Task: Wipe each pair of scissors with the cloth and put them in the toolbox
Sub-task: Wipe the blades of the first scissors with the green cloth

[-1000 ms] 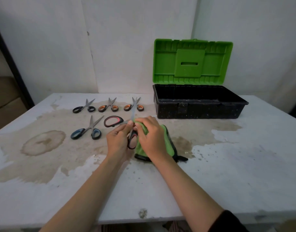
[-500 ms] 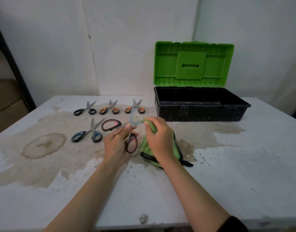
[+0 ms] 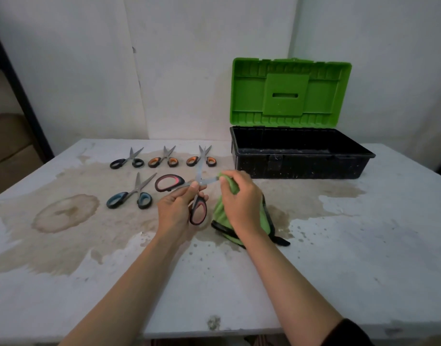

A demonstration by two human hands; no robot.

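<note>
our left hand (image 3: 175, 208) pinches the red-handled scissors (image 3: 189, 188) near the pivot, blades splayed. one blade runs rightward into the cloth (image 3: 220, 211), which our right hand (image 3: 241, 198) bunches round its tip. the toolbox (image 3: 299, 166) sits open beyond, nearer that right hand.

Dim, even light, soft shadows, wide-angle bending at edges, slightly soft

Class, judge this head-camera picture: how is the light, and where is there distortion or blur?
Head view: dim, even light, soft shadows, no glare; the wide lens bows the table edge; left hand, right hand, scissors and cloth are sharp; the toolbox inside is murky.
</note>
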